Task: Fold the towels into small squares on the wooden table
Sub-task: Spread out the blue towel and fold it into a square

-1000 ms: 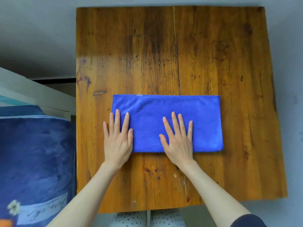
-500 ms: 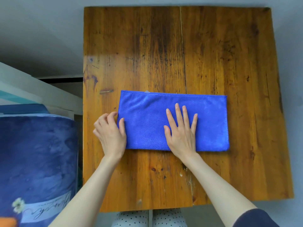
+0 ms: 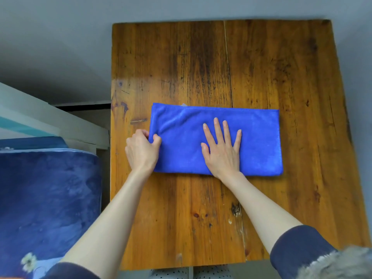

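Note:
A blue towel [image 3: 257, 137], folded into a long rectangle, lies flat across the middle of the wooden table [image 3: 201, 67]. My left hand [image 3: 142, 151] is at the towel's left short edge, thumb on top and fingers curled under, pinching that edge. My right hand [image 3: 223, 150] lies flat on the towel's middle with straight, spread fingers, pressing it down. The towel's right half is uncovered.
A dark blue blanket [image 3: 46, 198] with a flower print sits left of the table, close to its left edge. A white frame [image 3: 60, 121] runs behind it. Grey floor surrounds the table. Bare wood lies beyond and in front of the towel.
My left hand went from lying flat on the towel's left end to curling round and pinching its left edge. My right hand stayed flat on the towel.

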